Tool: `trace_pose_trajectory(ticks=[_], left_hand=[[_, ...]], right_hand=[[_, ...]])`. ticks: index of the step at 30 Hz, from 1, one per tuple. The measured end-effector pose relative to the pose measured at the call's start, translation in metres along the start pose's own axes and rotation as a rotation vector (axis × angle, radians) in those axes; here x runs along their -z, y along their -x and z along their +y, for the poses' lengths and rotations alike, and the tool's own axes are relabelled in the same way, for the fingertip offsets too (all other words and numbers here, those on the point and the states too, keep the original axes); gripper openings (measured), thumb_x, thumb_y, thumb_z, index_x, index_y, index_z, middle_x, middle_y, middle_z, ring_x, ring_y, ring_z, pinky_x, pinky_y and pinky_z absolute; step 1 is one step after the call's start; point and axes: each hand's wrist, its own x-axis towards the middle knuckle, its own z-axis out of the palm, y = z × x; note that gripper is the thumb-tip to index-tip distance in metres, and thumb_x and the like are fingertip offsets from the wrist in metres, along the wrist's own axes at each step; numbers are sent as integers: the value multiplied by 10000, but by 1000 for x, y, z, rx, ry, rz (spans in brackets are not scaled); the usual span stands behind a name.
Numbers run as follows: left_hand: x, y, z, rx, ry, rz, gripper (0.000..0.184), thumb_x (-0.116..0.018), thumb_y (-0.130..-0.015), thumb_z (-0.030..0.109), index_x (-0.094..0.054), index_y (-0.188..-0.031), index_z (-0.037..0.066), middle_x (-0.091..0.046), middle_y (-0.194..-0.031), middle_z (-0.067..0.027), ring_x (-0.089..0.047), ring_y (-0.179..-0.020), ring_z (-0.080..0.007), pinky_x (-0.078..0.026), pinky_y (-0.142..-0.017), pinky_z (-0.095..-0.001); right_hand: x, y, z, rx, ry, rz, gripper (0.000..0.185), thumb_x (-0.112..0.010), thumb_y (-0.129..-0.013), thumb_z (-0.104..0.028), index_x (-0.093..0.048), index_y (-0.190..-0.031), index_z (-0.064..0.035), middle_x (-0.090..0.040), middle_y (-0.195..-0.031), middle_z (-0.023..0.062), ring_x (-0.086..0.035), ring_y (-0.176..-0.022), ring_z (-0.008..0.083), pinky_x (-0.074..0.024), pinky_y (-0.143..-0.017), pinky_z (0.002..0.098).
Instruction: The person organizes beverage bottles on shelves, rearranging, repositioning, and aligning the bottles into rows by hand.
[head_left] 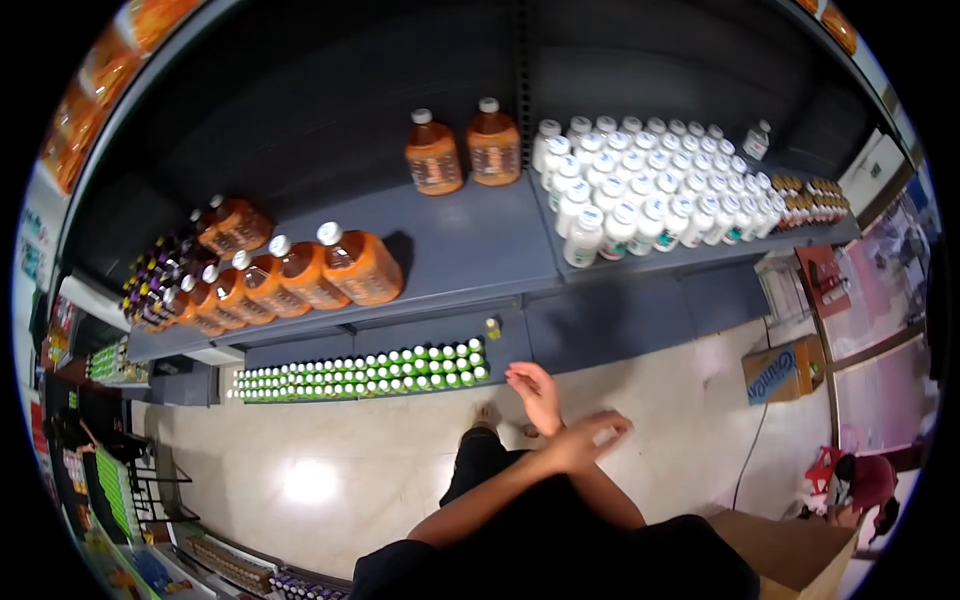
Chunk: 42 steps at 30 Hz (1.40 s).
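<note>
My forearms cross low in the middle of the head view. My left hand [590, 442] reaches over to the right, slightly blurred, its fingers apart and nothing visible in it. Just above and left of it is my right hand [539, 398], with loosely bent, parted fingers and nothing visible in its grasp. The nearest goods are rows of green bottles with white caps [400, 372] on the low shelf, left of my right hand. A small yellowish bottle [493, 328] stands alone beyond them. Neither hand touches a bottle.
On the grey shelf [480, 250] stand large orange bottles [360, 268], many white bottles [650, 215] and small brown bottles [810, 203]. Dark bottles are at the far left. A cardboard box [783, 373] sits on the floor at right; a person [872, 484] is low at the far right.
</note>
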Motion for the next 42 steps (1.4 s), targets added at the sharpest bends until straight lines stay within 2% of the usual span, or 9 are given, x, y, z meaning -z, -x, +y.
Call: trace_pose_trajectory(ticks=[3,7,8,10,14,21,27,34,42], left_hand=[[41,-15,-6,-78,-216,353,231,-644,-934,-7,-665,-1162,23,-681,-1110,-129,-668,-1077,-273,-506,-968,-398],[108,-50,2,-204,-192,687,166,-616,-998,19,-643,-1160,-9,-654,-1096,-118,-635,-1009,-228,-515,-922,-362],[131,-61,6,-208,-164,756,161,-611,-1008,27,-637,-1162,-11,-646,-1109,-116,-626,-989,-224,-512,-926,-358],[178,-87,18,-163,-36,939,268,-640,-1007,46,-590,-1267,2,-589,-1228,-120,-590,-1044,-210,-502,-949,-340],[276,-131,34,-131,-329,1241,642,-740,-926,86,-415,-1476,23,-401,-1478,-161,-467,-1313,-306,-422,-1065,-410],[367,-189,15,-130,-445,1405,981,-875,-776,153,-302,-1553,-20,-300,-1548,-285,-353,-1439,-465,-310,-1196,-508],[414,-222,-19,-24,-526,1355,1112,-927,-700,259,-285,-1554,-48,-381,-1514,-311,-394,-1417,-480,-349,-1177,-507],[421,-235,-19,78,-635,1394,1152,-940,-657,354,-323,-1553,-24,-460,-1449,-319,-480,-1335,-489,-416,-1123,-525],[420,-242,-13,145,-690,1393,1143,-944,-636,366,-348,-1549,23,-474,-1406,-299,-494,-1303,-486,-430,-1101,-526]], right_hand=[[3,-28,-8,20,-13,16,236,-685,-1001,-54,-658,-1223,22,-720,-1144,97,-683,-1051,153,-541,-924,275],[0,-76,-41,173,-327,-33,212,-634,-1030,-70,-664,-1224,10,-704,-1182,92,-670,-1061,164,-543,-894,292],[1,-89,-58,294,25,20,216,-626,-1029,-49,-659,-1234,11,-698,-1195,92,-667,-1065,160,-543,-880,271],[-17,-117,-103,246,-108,10,236,-630,-1030,-53,-650,-1256,11,-693,-1200,91,-663,-1073,145,-543,-885,264],[-49,-173,-164,267,-127,-120,327,-614,-1038,-73,-593,-1356,5,-651,-1304,103,-635,-1177,176,-555,-974,337],[-112,-270,-187,250,-17,-163,597,-677,-1004,-204,-471,-1530,-12,-506,-1547,155,-451,-1440,267,-380,-1158,367],[-140,-316,-183,196,226,-154,735,-639,-1016,-203,-282,-1637,-41,-310,-1675,194,-277,-1562,318,-239,-1256,398],[-131,-358,-158,238,177,-220,721,-650,-1018,-205,-306,-1630,-43,-386,-1635,155,-426,-1463,263,-344,-1192,364],[-139,-348,-152,205,27,-108,758,-610,-1037,-315,-249,-1648,-50,-271,-1699,164,-253,-1570,278,-217,-1258,386]])
